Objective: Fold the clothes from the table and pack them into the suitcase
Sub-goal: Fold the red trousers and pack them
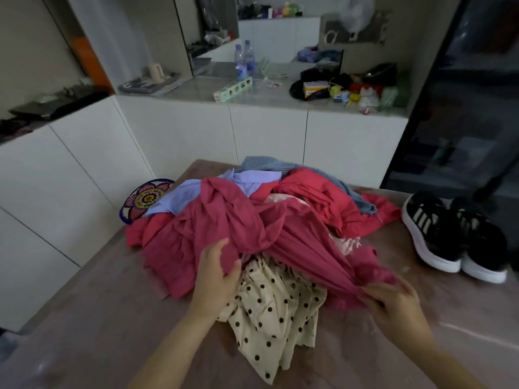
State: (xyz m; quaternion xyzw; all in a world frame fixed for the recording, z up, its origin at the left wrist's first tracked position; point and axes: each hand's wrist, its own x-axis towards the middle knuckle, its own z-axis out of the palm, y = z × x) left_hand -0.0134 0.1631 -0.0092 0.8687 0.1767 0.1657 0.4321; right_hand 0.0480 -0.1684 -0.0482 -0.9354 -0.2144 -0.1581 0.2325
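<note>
Clothes pile (323, 192) heaped mid counter (98, 318), w/ pink garment (252, 228) on top; L hand (217, 272) grips its fold, thumb curled over, R hand (393, 304) pinches its bunched end (blurred), cream polka-dot piece (269, 310) lying between both hands.

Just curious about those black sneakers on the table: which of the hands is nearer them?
Right. The right hand holds the pink garment just in front of the sneakers; the left hand grips it farther left.

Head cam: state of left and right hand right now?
Left hand: grips a fold of the pink garment.
Right hand: pinches the same garment's edge; slightly blurred.
</note>
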